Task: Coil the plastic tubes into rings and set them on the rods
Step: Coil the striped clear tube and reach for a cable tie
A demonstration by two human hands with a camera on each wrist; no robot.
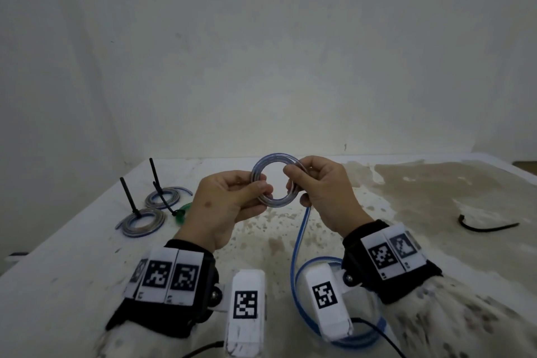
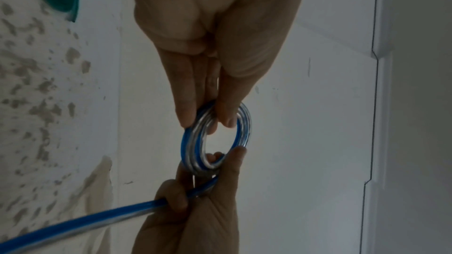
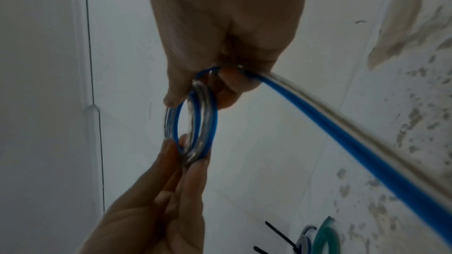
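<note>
A clear tube with a blue stripe is wound into a ring (image 1: 273, 162) held upright above the table, between both hands. My left hand (image 1: 229, 200) pinches the ring's left side (image 2: 195, 128) between thumb and fingers. My right hand (image 1: 313, 183) grips the right side (image 3: 203, 99), and the loose tail (image 1: 296, 244) runs down from it in a loop toward me. At the left stand two black rods (image 1: 128, 195) (image 1: 155, 174), each with a coiled blue-striped ring (image 1: 143, 221) (image 1: 162, 197) at its base. A green coil (image 1: 181, 211) lies beside them.
The white table top (image 1: 319, 227) is stained and peeling, most on the right. A short black strip (image 1: 485, 227) lies at the far right. A plain white wall stands behind the table. Wrist-mounted camera boxes with markers sit below my hands.
</note>
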